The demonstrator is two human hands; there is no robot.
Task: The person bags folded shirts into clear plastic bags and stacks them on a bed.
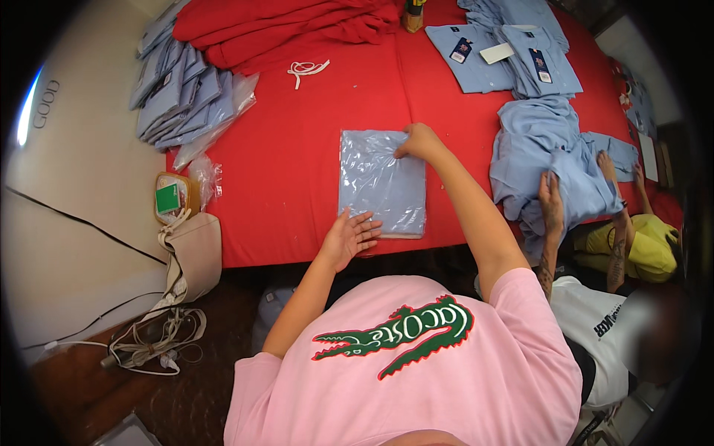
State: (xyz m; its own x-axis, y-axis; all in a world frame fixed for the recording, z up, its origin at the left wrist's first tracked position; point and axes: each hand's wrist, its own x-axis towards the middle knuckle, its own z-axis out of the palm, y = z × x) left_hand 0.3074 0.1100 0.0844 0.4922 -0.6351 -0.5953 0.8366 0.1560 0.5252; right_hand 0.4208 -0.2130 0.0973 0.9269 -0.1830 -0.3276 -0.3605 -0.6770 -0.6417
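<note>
A folded light-blue shirt in a clear plastic bag (382,182) lies flat on the red-covered table (297,201) in front of me. Its glossy film is creased and catches the light. At the bag's upper right corner, my right hand (421,143) pinches the edge between thumb and fingers. My left hand (351,239) is by the lower left corner, fingers spread and palm turned up; the fingertips overlap the bag's edge, and nothing is held in them.
Bagged blue shirts (178,97) are stacked at the left, near a tub (177,197) and a beige bag (195,249). Red cloth (290,30) and a white cord (305,70) lie farther back. At right, a co-worker's hands (552,204) handle blue shirts (539,149); tagged shirts (476,63) lie behind.
</note>
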